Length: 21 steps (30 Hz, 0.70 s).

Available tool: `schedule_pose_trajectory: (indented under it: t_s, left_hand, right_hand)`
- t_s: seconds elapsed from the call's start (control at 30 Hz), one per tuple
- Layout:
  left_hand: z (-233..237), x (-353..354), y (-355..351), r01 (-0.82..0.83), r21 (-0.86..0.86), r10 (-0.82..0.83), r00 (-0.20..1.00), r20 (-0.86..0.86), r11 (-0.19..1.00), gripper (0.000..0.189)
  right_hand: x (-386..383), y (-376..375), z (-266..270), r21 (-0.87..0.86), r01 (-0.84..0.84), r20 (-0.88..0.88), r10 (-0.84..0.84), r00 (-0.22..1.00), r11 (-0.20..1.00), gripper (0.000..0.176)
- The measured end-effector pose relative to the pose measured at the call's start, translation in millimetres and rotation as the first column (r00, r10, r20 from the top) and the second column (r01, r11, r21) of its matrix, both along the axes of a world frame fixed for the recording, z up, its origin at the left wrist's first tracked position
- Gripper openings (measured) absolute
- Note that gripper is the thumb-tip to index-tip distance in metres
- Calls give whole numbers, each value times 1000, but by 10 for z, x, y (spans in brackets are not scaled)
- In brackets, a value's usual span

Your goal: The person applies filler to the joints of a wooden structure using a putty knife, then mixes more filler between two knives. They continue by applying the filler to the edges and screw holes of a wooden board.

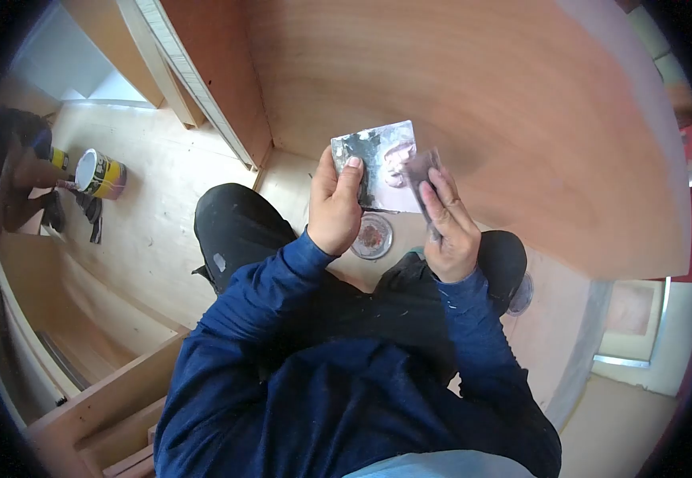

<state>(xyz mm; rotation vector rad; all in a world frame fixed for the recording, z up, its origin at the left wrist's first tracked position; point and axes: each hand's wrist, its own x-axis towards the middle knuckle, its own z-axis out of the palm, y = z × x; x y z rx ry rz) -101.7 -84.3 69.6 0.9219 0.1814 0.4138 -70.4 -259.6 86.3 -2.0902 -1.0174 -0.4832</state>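
My left hand (335,203) grips a square, putty-smeared board (374,190) by its left edge, thumb on top. A pale pinkish lump of putty (398,162) sits on the board's right side; a dark stained patch covers its left. In my right hand (451,231) is a flat, thin putty scraper (421,169), its fingers stretched along the blade. The scraper stands tilted right at the board's right edge and overlaps it in this view. Below the board, on the floor between my knees, lies a round lid (372,236) with brownish residue.
A large curved plywood panel (457,103) rises in front and to the right. At the left, a person (19,171) crouches beside an open yellow-and-black bucket (100,175). A wooden frame (115,390) stands at lower left. Another round lid (522,295) lies by my right knee.
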Motion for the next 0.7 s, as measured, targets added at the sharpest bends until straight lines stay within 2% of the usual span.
schedule_pose_trajectory:
  t_s: [0.07, 0.13, 0.17, 0.2, 0.23, 0.27, 0.3, 0.33, 0.37, 0.4, 0.47, 0.5, 0.53, 0.57, 0.6, 0.67, 0.7]
  left_hand:
    - [7, 6, 38, -5, -15, 5, 999, 34, 1000, 22]
    - [104, -12, 39, -30, -66, 34, 997, 66, 997, 33]
    - [99, -2, 39, -33, -70, 37, 997, 64, 997, 33]
    - [94, 1, 35, -160, 133, 155, 987, 46, 978, 25]
    - [81, -24, 47, -264, 333, 264, 963, 46, 905, 18]
    - [80, -26, 30, -262, 333, 262, 964, 45, 906, 18]
    - [83, -6, 12, -300, 394, 290, 953, 88, 869, 17]
    - [84, 2, -12, -336, 451, 312, 941, 128, 827, 17]
    - [80, -31, -59, -329, 474, 317, 942, 109, 816, 17]
    - [139, -51, -131, -383, 538, 349, 922, 170, 751, 15]
    - [149, -106, -133, -369, 692, 299, 927, 226, 620, 13]
    - [144, -154, -136, -369, 694, 299, 927, 226, 619, 13]
    - [134, -201, -142, -261, 781, 260, 957, 130, 568, 12]
    - [122, -220, -146, -143, 850, 225, 974, 30, 506, 13]
    - [88, -222, -156, -139, 853, 217, 976, 31, 503, 13]
    - [-80, -196, -196, -197, 874, 120, 980, 160, 444, 16]
    - [-242, -153, -250, -336, 873, 193, 939, 284, 353, 17]
  right_hand:
    - [40, -72, -73, 10, -5, -26, 6, 1000, 1000, 52]
    - [81, -283, -334, -88, 192, -215, -207, 954, 977, 38]
    - [55, -414, -424, 33, 290, -545, -226, 807, 957, 28]
    - [29, -368, -338, 23, 283, -546, -225, 807, 959, 28]
    - [-65, -239, -191, 389, 357, -656, -18, 755, 849, 26]
    - [-117, -173, -108, 678, 443, -659, 218, 720, 587, 26]
    - [-128, -166, -116, 697, 446, -677, 311, 667, 562, 26]
    - [-138, -113, -157, 700, 445, -674, 310, 670, 558, 26]
    - [-165, -32, -233, 571, 430, -679, 108, 726, 699, 26]
    - [-183, 34, -310, 409, 432, -631, -93, 770, 804, 26]
    - [-156, 83, -377, 426, 459, -629, -110, 770, 780, 26]
    - [-130, 80, -372, 297, 422, -494, -240, 835, 856, 26]
    - [-91, 76, -368, 153, 403, -329, -338, 882, 902, 25]
    - [-34, 74, -349, 136, 380, -266, -336, 904, 915, 24]
    - [65, 9, -433, 141, 388, -268, -342, 901, 911, 24]
    - [292, -158, -671, 277, 456, -359, -349, 865, 845, 24]
    - [320, -161, -523, 459, 517, -577, -201, 792, 723, 26]
